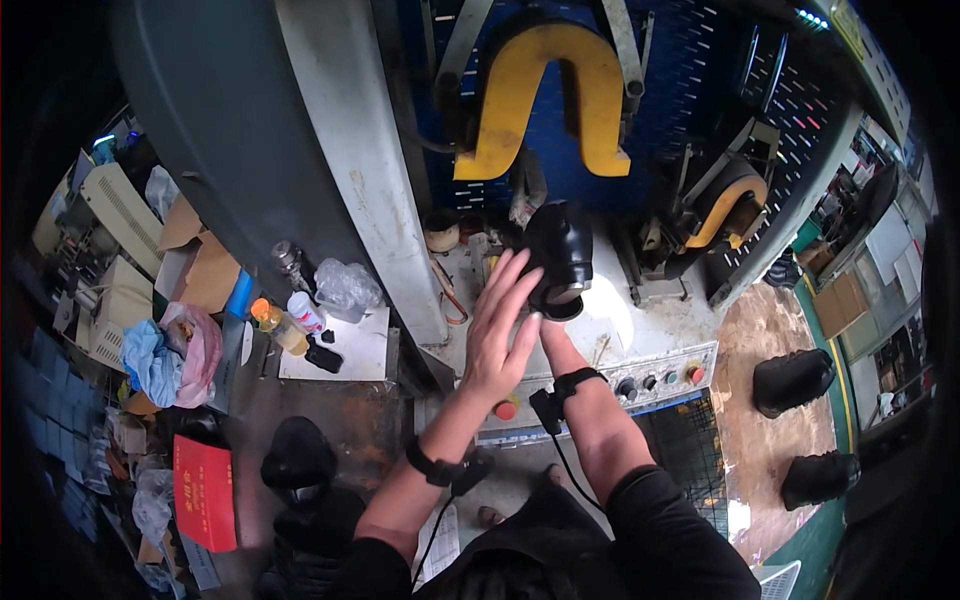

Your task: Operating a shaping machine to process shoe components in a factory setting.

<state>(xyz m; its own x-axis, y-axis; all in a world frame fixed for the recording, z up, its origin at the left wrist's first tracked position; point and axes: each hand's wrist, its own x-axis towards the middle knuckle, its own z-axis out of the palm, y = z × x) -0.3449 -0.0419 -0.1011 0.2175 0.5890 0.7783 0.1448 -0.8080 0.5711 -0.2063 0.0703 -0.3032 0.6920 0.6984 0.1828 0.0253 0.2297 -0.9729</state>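
One black shoe (pixel 562 243) adjoins the left hand (pixel 495 338), fingers apart, presumably for steadying; the mostly hidden right hand's (pixel 553 336) grip is untellable.

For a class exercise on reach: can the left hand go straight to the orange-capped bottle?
Probably not: the pale post seems to stand between the left hand and the bottle; going around looks likelier.

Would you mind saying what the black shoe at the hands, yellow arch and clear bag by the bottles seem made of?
Black shoe: glossy leather or synthetic, unclear which, with bright highlights. Yellow arch: probably painted metal, satin, with dark marks. Clear bag: likely thin plastic, shiny, see-through and wrinkled.
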